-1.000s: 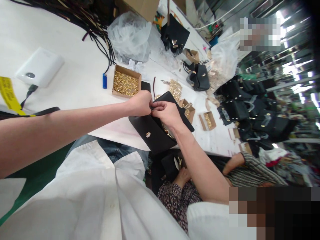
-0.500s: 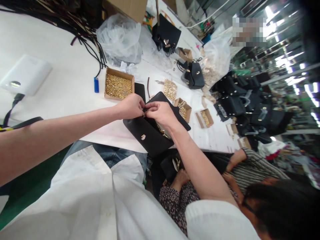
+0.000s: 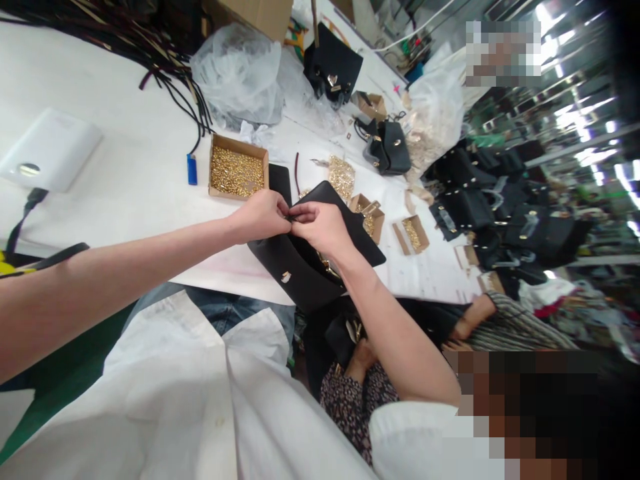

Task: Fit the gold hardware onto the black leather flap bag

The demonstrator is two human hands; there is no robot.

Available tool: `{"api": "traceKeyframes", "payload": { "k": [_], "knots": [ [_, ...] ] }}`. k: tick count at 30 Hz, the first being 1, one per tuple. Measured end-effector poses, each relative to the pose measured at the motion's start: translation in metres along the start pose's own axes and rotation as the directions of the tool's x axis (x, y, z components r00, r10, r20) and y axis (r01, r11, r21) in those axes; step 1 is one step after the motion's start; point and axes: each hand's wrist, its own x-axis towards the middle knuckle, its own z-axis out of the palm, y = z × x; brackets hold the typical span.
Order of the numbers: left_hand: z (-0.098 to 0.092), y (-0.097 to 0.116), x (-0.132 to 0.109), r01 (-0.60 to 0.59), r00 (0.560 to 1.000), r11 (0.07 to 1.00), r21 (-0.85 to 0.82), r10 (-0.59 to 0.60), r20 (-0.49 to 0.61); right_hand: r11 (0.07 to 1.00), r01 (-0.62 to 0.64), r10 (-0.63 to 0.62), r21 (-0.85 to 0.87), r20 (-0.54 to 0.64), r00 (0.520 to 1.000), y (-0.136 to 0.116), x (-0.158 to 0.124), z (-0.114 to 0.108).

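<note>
Tabletop (image 3: 130, 183) below, left hand (image 3: 263, 213) and right hand (image 3: 324, 229) pinch at the black bag (image 3: 311, 280).

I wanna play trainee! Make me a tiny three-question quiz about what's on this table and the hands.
1. True or false: the left hand and right hand are close together at the black bag.
2. Which is nearest the left hand?
A) the clear plastic bag
B) the cardboard box of gold pieces
C) the white device
3. Fill in the colour: the table is ____.

Key: 1 true; 2 B; 3 white.
</note>
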Motion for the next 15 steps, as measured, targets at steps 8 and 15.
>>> {"api": "traceKeyframes", "payload": {
  "k": [8,15],
  "knots": [
    [0.02,0.019,-0.05,0.02,1.0,0.989,0.145,-0.018,-0.015,0.995,0.1,-0.102,0.026,0.103,0.989,0.0,-0.005,-0.012],
    [0.042,0.027,-0.076,0.029,0.995,0.992,0.122,-0.017,-0.1,0.996,0.093,-0.093,0.0,0.119,0.989,-0.005,-0.011,-0.015]
  ]
}}
